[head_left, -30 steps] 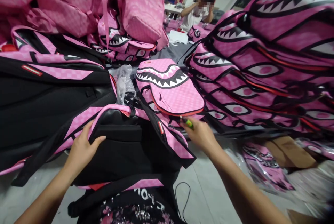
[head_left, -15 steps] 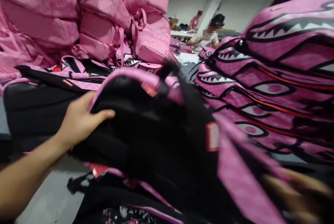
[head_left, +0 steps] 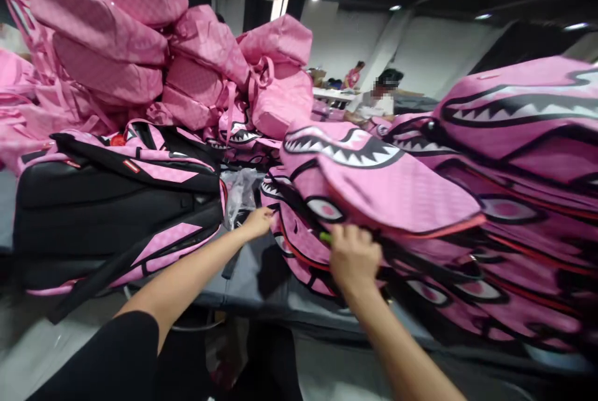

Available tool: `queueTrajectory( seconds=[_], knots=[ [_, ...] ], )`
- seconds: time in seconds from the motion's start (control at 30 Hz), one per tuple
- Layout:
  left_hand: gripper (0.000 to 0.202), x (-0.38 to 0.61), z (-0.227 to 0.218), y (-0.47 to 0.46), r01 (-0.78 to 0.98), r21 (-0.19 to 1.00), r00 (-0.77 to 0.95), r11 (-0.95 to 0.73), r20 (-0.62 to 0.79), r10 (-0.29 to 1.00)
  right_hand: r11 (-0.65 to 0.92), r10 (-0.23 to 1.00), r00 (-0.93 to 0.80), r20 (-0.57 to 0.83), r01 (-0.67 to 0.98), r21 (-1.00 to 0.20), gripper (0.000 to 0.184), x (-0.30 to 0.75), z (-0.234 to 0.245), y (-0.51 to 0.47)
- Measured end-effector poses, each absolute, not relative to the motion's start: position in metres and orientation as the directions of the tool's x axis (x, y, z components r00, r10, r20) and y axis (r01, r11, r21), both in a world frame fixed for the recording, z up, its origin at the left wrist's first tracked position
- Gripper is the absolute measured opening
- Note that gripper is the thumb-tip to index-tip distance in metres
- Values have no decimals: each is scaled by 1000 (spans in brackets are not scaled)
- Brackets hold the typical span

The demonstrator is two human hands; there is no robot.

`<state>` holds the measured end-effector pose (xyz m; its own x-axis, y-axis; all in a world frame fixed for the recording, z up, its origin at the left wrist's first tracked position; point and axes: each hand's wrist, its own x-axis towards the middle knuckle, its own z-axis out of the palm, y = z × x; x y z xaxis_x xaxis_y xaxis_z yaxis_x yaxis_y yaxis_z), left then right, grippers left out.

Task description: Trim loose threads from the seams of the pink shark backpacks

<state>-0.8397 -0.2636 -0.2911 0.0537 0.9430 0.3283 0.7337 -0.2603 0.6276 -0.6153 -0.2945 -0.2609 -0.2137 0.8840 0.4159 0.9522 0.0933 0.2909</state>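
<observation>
A pink backpack with a shark-mouth print [head_left: 374, 183] lies face up on top of a low stack in front of me. My right hand [head_left: 354, 258] grips its near edge, and a small green thing [head_left: 325, 238] sticks out of that fist. My left hand [head_left: 256, 223] reaches to the far left corner of the same backpack, fingers curled at its edge beside a crumpled clear plastic bag [head_left: 239, 195]. Whether the left hand grips the backpack or only touches it is unclear.
Another pink-and-black backpack [head_left: 121, 214] lies back side up at the left. Plain pink bags [head_left: 140, 58] are heaped behind it. A tall stack of shark-print backpacks [head_left: 523, 158] fills the right. A person [head_left: 374, 105] sits at a far table.
The black-backed backpack I held in both hands has been swung up and over; it now lies face up on the stack ahead. My view has risen and both arms stretch forward.
</observation>
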Motion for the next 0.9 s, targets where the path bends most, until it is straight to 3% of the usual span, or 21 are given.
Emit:
queueTrajectory(
  seconds=[0.1,0.23,0.37,0.43,0.67,0.9],
  knots=[
    [34,-882,-327,-294,809,553,67,-200,251,966,273,898,-352,263,916,294,23,-650,-318,-276],
    [37,-961,-335,-336,926,378,-129,2,310,942,262,899,-343,271,919,293,25,-655,-344,-266],
    [88,-1007,-356,-387,974,177,-187,139,294,938,270,896,-352,272,916,297,23,-655,-339,-274],
    [100,-1014,-372,-407,985,105,-161,139,251,955,309,888,-377,264,913,265,16,-655,-338,-288],
    [76,-1025,-387,-415,985,2,-168,172,232,958,423,866,-436,244,900,108,27,-657,-341,-330],
    [64,-1059,-296,-486,999,-34,3,4,220,975,512,794,-453,404,858,-44,32,-652,-342,-345]
  ],
)
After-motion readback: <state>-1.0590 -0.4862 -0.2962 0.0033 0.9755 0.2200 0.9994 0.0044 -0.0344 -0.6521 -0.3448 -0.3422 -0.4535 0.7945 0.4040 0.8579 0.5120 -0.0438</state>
